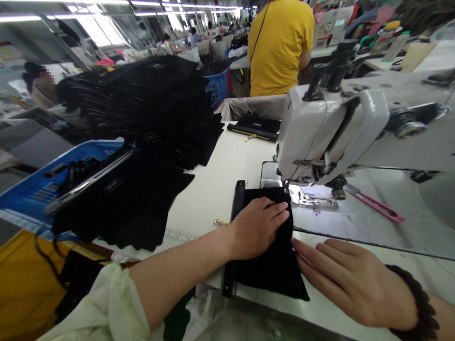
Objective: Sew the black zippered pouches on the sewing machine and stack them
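Under the needle area of a white sewing machine (320, 132) lies a black fabric piece (273, 279) with a dark zipper strip (239, 201) along its left side. A gold zipper pull (222, 222) sticks out from that strip. My left hand (258, 227) rests flat on the fabric, fingers stretched toward the machine. At the fabric's right edge, my right hand (350, 277) touches it with extended fingertips; its fingers lie close together and grip nothing. The fabric's upper right corner is at the presser foot (287, 185).
Stacked black fabric pieces (142, 109) fill the left, partly over a blue basket (21, 182). Another black zippered piece (256, 127) lies behind the machine head. Pink-handled snips (380, 206) lie on the right. A person in a yellow shirt (280, 47) is beyond the table.
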A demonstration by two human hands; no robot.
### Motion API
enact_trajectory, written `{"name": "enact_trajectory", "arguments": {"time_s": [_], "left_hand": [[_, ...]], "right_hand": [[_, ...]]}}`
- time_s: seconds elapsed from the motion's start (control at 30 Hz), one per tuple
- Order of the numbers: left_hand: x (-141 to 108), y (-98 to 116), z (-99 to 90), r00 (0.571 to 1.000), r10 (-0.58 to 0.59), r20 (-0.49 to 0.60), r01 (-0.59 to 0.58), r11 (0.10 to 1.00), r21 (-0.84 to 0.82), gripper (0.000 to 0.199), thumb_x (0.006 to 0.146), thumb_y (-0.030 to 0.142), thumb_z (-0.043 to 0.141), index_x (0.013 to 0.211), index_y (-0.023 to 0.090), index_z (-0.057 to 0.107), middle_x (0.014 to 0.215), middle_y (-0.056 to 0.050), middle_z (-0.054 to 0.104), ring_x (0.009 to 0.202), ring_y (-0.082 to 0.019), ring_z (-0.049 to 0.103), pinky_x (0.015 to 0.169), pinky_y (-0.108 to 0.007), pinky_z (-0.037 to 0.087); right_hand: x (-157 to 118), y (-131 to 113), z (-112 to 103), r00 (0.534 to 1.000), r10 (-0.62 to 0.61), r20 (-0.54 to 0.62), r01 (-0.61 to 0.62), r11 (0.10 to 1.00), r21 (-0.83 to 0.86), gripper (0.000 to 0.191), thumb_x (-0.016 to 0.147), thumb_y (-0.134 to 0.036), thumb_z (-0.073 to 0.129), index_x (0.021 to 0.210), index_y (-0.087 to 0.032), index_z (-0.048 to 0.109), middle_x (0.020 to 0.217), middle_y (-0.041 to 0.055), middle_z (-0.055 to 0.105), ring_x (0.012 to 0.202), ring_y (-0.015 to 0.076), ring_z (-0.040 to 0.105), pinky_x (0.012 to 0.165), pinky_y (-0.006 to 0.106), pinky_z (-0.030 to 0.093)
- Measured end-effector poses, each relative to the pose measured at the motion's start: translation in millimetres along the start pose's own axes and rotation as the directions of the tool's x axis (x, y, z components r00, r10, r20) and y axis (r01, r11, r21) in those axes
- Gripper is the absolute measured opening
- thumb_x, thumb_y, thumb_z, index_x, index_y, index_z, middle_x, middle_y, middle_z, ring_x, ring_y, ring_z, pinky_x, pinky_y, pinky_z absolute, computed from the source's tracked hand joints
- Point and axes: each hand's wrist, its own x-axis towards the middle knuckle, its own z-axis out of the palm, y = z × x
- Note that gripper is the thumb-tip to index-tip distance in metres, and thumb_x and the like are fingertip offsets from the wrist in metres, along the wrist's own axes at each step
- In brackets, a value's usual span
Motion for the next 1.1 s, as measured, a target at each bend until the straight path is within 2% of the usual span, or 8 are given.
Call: {"name": "enact_trajectory", "arguments": {"time_s": [0.13, 0.27, 0.37, 0.47, 0.53, 0.6, 0.8, 1.1], "left_hand": [[-4.7, 2.0, -13.1, 0.994, 0.075, 0.079, -0.075, 0.997, -0.007, 0.037, 0.089, 0.023, 0.031, 0.118, 0.004, 0.044, 0.128, -0.014, 0.042, 0.120, -0.024, 0.034, 0.099, -0.041, 0.028], [-29.4, 24.9, -29.9, 0.990, 0.056, 0.126, -0.042, 0.993, -0.110, 0.070, 0.078, 0.056, 0.042, 0.124, 0.004, 0.037, 0.134, -0.020, 0.030, 0.125, -0.031, 0.027, 0.101, -0.047, 0.025], [-47.1, 37.8, -33.9, 0.994, 0.083, 0.065, -0.069, 0.980, -0.185, 0.050, 0.083, 0.034, 0.047, 0.121, 0.003, 0.041, 0.132, -0.018, 0.035, 0.122, -0.025, 0.034, 0.101, -0.036, 0.032], [-54.2, 36.8, -37.0, 0.989, -0.095, -0.115, 0.049, 0.934, -0.353, 0.029, 0.086, 0.016, 0.038, 0.110, 0.006, 0.052, 0.115, -0.011, 0.055, 0.108, -0.015, 0.051, 0.092, -0.026, 0.043], [-54.7, 34.5, -40.8, 0.931, -0.285, -0.227, 0.150, 0.867, -0.476, 0.027, 0.085, 0.017, 0.039, 0.106, 0.010, 0.056, 0.106, -0.008, 0.061, 0.098, -0.014, 0.057, 0.087, -0.026, 0.047], [-54.1, 36.6, -43.1, 0.884, -0.355, -0.303, 0.160, 0.841, -0.517, 0.026, 0.083, 0.015, 0.042, 0.102, 0.012, 0.059, 0.104, -0.007, 0.062, 0.095, -0.014, 0.059, 0.085, -0.027, 0.049], [-53.7, 62.9, -24.9, 0.955, -0.073, -0.286, -0.045, 0.922, -0.385, 0.027, 0.083, 0.007, 0.037, 0.102, 0.006, 0.057, 0.107, -0.009, 0.060, 0.104, -0.013, 0.052, 0.094, -0.028, 0.043], [-57.3, 63.7, -11.4, 0.955, -0.023, -0.295, -0.073, 0.947, -0.311, 0.023, 0.083, 0.011, 0.040, 0.097, 0.006, 0.057, 0.105, -0.009, 0.060, 0.103, -0.013, 0.052, 0.096, -0.029, 0.041]], "right_hand": [[2.6, -12.4, -7.8, 0.999, 0.029, 0.040, -0.030, 0.999, 0.017, 0.024, 0.081, -0.007, 0.035, 0.079, -0.013, 0.057, 0.080, 0.0103, 0.063, 0.060, 0.0158, 0.054, 0.053, 0.031, 0.042], [-0.8, -32.3, -6.8, 0.986, 0.142, 0.087, -0.145, 0.989, 0.023, 0.032, 0.081, -0.006, 0.029, 0.066, -0.015, 0.055, 0.079, 0.0107, 0.062, 0.059, 0.0156, 0.053, 0.053, 0.031, 0.043], [-6.3, -49.1, 0.1, 0.976, 0.208, 0.065, -0.210, 0.977, 0.028, 0.033, 0.082, -0.005, 0.027, 0.073, -0.013, 0.058, 0.078, 0.0110, 0.062, 0.060, 0.0157, 0.054, 0.054, 0.030, 0.044], [-10.9, -63.1, 6.5, 0.964, 0.263, 0.039, -0.264, 0.964, 0.038, 0.032, 0.083, -0.005, 0.028, 0.088, -0.008, 0.059, 0.083, 0.0129, 0.063, 0.067, 0.0171, 0.056, 0.056, 0.031, 0.045], [-12.1, -69.1, 8.2, 0.951, 0.308, 0.038, -0.309, 0.950, 0.044, 0.030, 0.084, -0.005, 0.030, 0.093, -0.006, 0.058, 0.089, 0.0144, 0.062, 0.072, 0.0180, 0.057, 0.058, 0.031, 0.046], [-11.2, -72.3, 7.4, 0.943, 0.332, 0.028, -0.333, 0.942, 0.050, 0.027, 0.084, -0.006, 0.032, 0.094, -0.007, 0.058, 0.088, 0.0139, 0.062, 0.071, 0.0174, 0.056, 0.058, 0.030, 0.045], [-8.0, -74.7, 2.8, 0.932, 0.344, -0.112, -0.340, 0.939, 0.059, 0.014, 0.079, -0.003, 0.045, 0.084, -0.008, 0.057, 0.067, 0.0081, 0.058, 0.058, 0.0137, 0.049, 0.051, 0.027, 0.040], [-16.6, -77.4, 9.6, 0.908, 0.358, -0.217, -0.349, 0.934, 0.081, 0.017, 0.068, 0.000, 0.059, 0.082, -0.009, 0.055, 0.069, 0.0070, 0.057, 0.060, 0.0131, 0.044, 0.052, 0.029, 0.034]]}}
